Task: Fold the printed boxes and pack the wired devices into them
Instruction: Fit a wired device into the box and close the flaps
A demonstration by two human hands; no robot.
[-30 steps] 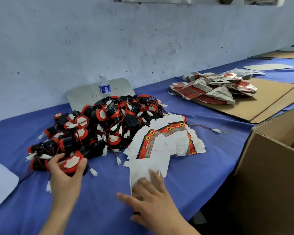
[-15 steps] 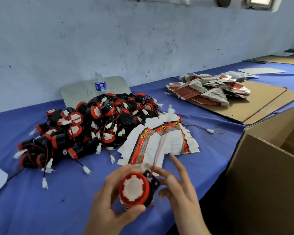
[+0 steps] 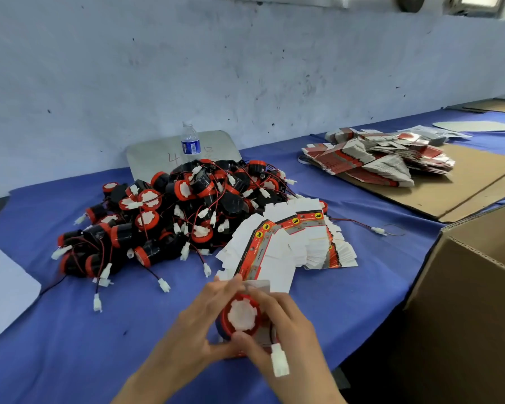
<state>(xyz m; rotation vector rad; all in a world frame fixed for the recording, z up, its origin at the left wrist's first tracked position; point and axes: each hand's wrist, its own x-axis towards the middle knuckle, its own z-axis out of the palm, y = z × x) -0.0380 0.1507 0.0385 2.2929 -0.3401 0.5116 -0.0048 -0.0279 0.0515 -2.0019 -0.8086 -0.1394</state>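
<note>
The wired device [image 3: 242, 316], lowered toward the table edge [image 3: 362, 354], sits gripped by both hands' fingers [image 3: 263, 295].

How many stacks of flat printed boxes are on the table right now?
2: one fanned stack beside the device pile, one larger heap on the cardboard sheet farther right. More may lie hidden.

We read a handwritten "4" on the grey board [image 3: 158, 158] behind the water bottle [image 3: 190, 139]; its label and the box print stay illegible.
</note>
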